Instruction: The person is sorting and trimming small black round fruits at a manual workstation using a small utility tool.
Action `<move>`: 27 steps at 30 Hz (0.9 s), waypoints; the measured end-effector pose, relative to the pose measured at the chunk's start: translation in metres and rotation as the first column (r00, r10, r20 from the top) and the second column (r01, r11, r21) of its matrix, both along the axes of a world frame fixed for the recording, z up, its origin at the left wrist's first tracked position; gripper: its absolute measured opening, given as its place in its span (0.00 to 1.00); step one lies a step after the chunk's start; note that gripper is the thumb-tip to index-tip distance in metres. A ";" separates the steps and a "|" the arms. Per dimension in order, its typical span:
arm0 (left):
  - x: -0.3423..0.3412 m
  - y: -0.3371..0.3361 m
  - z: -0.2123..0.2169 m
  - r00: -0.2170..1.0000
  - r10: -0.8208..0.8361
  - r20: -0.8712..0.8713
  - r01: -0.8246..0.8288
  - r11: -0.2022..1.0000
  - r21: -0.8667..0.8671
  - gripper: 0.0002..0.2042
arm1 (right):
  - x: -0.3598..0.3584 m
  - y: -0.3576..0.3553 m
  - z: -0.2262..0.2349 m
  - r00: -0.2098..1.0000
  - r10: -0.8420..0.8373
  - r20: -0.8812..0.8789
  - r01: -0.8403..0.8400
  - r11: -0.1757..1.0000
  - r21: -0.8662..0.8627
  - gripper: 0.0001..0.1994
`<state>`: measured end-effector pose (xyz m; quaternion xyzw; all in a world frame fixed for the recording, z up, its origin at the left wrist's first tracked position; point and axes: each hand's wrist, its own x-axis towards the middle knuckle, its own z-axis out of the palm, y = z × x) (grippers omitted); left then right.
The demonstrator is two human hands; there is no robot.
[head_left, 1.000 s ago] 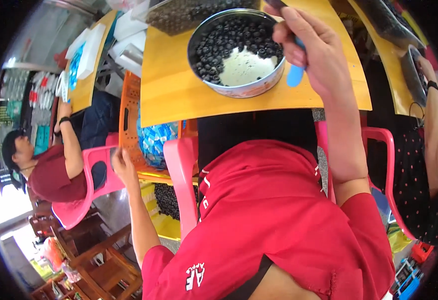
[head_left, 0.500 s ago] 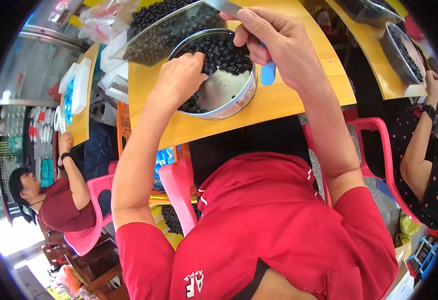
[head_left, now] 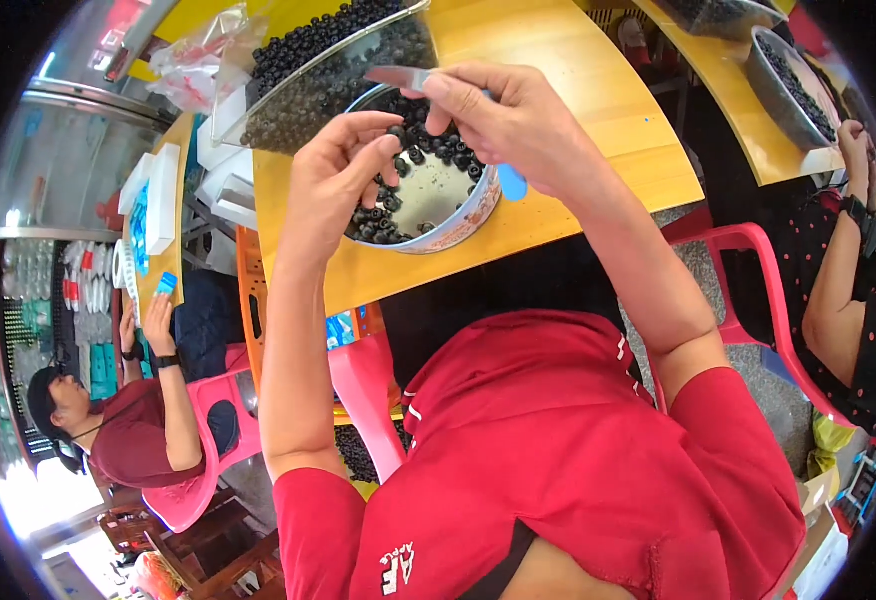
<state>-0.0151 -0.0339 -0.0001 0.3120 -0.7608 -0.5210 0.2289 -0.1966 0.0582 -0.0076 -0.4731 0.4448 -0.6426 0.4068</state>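
My left hand (head_left: pixel 333 170) is raised over the near left side of a round tin (head_left: pixel 463 228). Its thumb and forefinger pinch a small black round part (head_left: pixel 396 132). In my right hand (head_left: pixel 513 120) is a knife (head_left: pixel 398 76); its blade points left above the tin and its blue handle shows below my palm. Many loose black round parts (head_left: pixel 448 148), some with a hole in the middle, lie in the tin around a bare pale patch of its bottom. Behind the tin, a clear plastic bin (head_left: pixel 308 100) holds a heap of the same parts.
The yellow wooden table (head_left: pixel 598 150) has its near edge before my lap. To the left, a person (head_left: pixel 148 420) sits holding a small blue item. At right, another person's hand (head_left: pixel 853 150) is beside a second round tin (head_left: pixel 773 105). Pink chairs (head_left: pixel 748 240) stand close by.
My left hand has lifted out of the parts with one between its fingertips. My right hand and the knife have moved left and lower. The person on the left has raised a hand.
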 end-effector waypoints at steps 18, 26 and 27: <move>-0.002 0.025 -0.017 0.876 0.138 -0.461 -0.083 0.987 0.136 0.10 | 0.027 -0.003 0.006 0.992 -0.009 0.123 -0.006 0.993 0.121 0.14; -0.006 0.029 -0.020 0.842 0.126 -0.524 -0.019 0.979 0.205 0.09 | 0.021 -0.002 0.011 0.986 0.062 0.153 -0.086 0.984 0.156 0.14; -0.008 0.029 -0.023 0.822 0.104 -0.559 0.007 0.981 0.192 0.09 | 0.019 -0.001 0.011 0.972 0.105 0.210 -0.136 0.981 0.139 0.14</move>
